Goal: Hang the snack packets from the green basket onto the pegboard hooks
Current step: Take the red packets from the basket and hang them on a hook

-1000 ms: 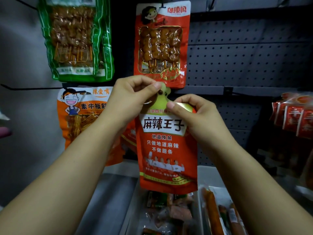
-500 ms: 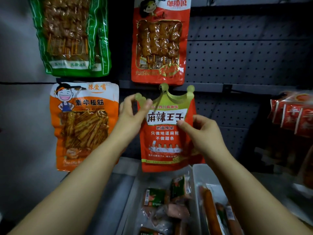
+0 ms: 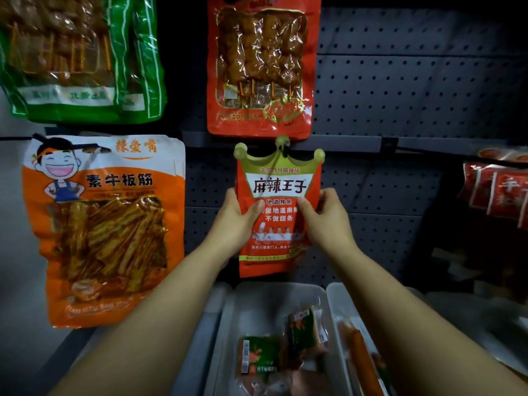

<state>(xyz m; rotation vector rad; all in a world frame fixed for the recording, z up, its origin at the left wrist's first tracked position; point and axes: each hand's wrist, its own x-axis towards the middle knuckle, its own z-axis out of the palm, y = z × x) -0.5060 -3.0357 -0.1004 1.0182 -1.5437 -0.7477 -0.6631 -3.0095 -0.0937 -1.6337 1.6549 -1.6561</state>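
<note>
A red snack packet with a green crown-shaped top (image 3: 278, 192) hangs by its middle crown point from a hook (image 3: 283, 146) on the dark pegboard (image 3: 414, 90). My left hand (image 3: 237, 221) grips the packet's left edge, thumb across the front. My right hand (image 3: 325, 218) grips the right edge the same way. The green basket is not in view.
An orange packet (image 3: 105, 224) hangs at the left, a green packet (image 3: 83, 55) at the upper left, a red skewer packet (image 3: 261, 64) above the crown packet. Small red packets (image 3: 497, 192) hang at the right. Clear bins (image 3: 228, 324) below hold small packets (image 3: 280, 350) and sausages (image 3: 361, 364).
The packet's crown top went onto the hook. Both hands slid down from the top of the packet to its side edges. The view moved closer to the board.
</note>
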